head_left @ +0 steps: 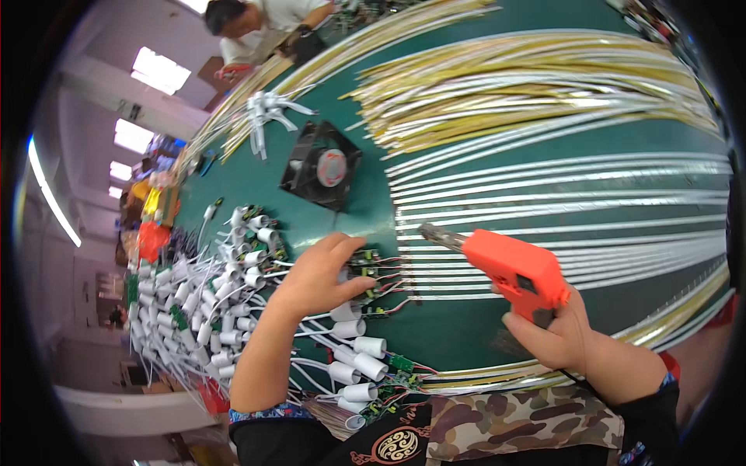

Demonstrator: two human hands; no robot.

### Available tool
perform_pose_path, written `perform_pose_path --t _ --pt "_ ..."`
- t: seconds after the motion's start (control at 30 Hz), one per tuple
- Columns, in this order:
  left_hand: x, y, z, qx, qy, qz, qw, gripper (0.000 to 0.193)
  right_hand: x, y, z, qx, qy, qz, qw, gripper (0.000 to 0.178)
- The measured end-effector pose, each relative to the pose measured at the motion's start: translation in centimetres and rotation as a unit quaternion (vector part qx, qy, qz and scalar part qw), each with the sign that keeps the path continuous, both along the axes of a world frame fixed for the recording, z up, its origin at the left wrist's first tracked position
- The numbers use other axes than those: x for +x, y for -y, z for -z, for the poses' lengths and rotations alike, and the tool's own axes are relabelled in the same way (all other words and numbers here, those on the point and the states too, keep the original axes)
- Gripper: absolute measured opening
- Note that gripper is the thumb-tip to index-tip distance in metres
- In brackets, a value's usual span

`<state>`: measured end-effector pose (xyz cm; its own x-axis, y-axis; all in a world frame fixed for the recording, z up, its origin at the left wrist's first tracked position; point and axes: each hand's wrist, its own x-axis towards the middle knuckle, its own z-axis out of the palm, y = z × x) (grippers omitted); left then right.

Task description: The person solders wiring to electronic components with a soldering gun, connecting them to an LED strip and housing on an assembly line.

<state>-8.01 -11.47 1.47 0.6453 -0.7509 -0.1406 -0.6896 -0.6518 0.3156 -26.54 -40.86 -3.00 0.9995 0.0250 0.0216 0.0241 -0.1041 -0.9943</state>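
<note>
My right hand [548,330] grips a red soldering gun [517,268], its metal nose pointing left above the white LED strips [497,272]. The nose appears apart from the strips. My left hand [315,272] is curled over small green circuit boards [364,272], with thumb and fingers on either side of a board; the palm hides part of it. Thin red and dark wires run from these boards to the left ends of the strips. Beside that hand, white plastic tubes [348,328] with white cords lie close together, several with boards sticking out.
A black fan [322,167] stands beyond my left hand, near a bundle of white cords [268,113]. Yellow-and-white strips [528,85] are heaped at the back. More white tubes [183,311] pile up at the left of the green table [458,342]. Another person [268,35] works across it.
</note>
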Motion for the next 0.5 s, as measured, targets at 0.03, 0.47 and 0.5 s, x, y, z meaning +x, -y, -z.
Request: perform_pose_path --t 0.03,0.47,0.5 --pt "-0.1 -0.8 -0.1 0.013 -0.001 0.001 1.000 0.052 -0.1 0.0 0.5 -0.003 0.019 0.018 1.000 0.048" --pt "-1.7 -1.8 -2.6 -0.057 -0.022 -0.132 0.989 0.033 -0.3 -1.3 0.2 0.128 -0.015 0.094 0.987 0.043" --pt "-0.2 -3.4 -2.3 -0.071 0.067 -0.172 0.980 0.030 -0.3 -1.1 0.3 0.126 -0.009 0.083 0.989 0.044"
